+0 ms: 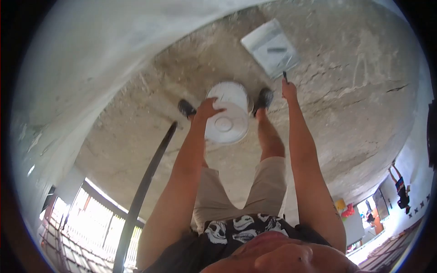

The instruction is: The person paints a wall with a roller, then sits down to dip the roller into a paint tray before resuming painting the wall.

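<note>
My left hand (210,108) grips the upper edge of a round white lid (224,123), the thumb lying across its face. The lid is tilted in front of a white bucket (230,92) on the floor between my feet, hiding part of it. My right hand (288,90) is closed around a short dark handle (285,75); I cannot tell what tool it belongs to. Just beyond that hand lies a flat, whitish square panel (268,42) with a dark bar across its middle.
Cracked, stained concrete floor (350,91) spreads around me. A long dark pole (148,186) slants along my left side. A pale wall (91,54) curves along the left. Far off at the right, a person in dark clothes (402,193) is in view.
</note>
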Motion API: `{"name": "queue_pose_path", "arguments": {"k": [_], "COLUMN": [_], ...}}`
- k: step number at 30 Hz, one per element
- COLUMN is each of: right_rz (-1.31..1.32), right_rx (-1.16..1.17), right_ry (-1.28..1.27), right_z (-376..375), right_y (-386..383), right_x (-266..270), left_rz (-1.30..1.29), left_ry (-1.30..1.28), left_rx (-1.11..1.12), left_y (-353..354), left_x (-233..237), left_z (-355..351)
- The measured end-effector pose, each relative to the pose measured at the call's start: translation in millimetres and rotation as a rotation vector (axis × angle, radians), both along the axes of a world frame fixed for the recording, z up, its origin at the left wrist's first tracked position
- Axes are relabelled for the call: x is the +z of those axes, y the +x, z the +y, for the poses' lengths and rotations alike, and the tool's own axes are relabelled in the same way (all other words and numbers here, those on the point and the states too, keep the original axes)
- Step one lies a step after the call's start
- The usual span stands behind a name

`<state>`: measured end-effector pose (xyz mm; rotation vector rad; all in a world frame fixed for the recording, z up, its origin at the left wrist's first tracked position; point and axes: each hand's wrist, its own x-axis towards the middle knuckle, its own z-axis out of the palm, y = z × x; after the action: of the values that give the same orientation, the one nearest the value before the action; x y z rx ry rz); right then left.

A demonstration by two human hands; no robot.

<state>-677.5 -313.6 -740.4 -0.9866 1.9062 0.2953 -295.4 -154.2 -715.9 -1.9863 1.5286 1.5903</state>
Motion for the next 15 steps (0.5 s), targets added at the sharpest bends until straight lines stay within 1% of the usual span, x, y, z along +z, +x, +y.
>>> {"name": "queue_pose_path", "arguments": {"k": [2, 3, 4, 5, 6, 7, 8, 9, 10, 12, 13, 14, 15], "right_rz": [-0.162, -0.232, -0.301, -0.297, -0.192, -0.193, -0.165, -0.137, -0.139, -0.257, -0.249, -0.290, -0.331], "right_rx": [-0.234, -0.427, -0.619, -0.619, -0.326, -0.329, -0.223, -0.116, -0.119, -0.401, -0.396, -0.435, -0.470], "right_ry": [0.040, -0.017, -0.079, -0.070, -0.175, -0.168, -0.230, -0.297, -0.300, -0.112, -0.117, -0.039, 0.041], "right_z": [36, 61, 90, 149, 187, 194, 200, 202, 207, 220, 216, 211, 204], "right_y": [27, 51, 68, 50, 51, 63, 84, 97, 98, 89, 88, 88, 91], "right_x": [-19, -18, -25, -76, -144, -130, -100, -83, -91, -100, -90, -81, -70], "left_rz": [0.096, 0.097, 0.081, 0.065, 0.062, 0.001, -0.061, -0.065, -0.020, 0.038, 0.010, -0.018, -0.009], "left_ry": [-0.053, -0.043, -0.022, 0.002, 0.010, 0.102, 0.189, 0.186, 0.144, 0.109, 0.120, 0.127, 0.122], "left_rx": [0.205, 0.207, 0.306, 0.403, 0.403, 0.397, 0.390, 0.387, 0.425, 0.463, 0.452, 0.444, 0.454], "left_y": [6, 11, 18, 22, 22, 20, 19, 20, 19, 17, 17, 15, 15], "left_x": [-8, -18, -31, -36, -30, -19, -13, -12, -12, -4, 4, 10, 1], "left_z": [4, 10, 18, 26, 25, 23, 22, 22, 24, 26, 21, 14, 22]}}
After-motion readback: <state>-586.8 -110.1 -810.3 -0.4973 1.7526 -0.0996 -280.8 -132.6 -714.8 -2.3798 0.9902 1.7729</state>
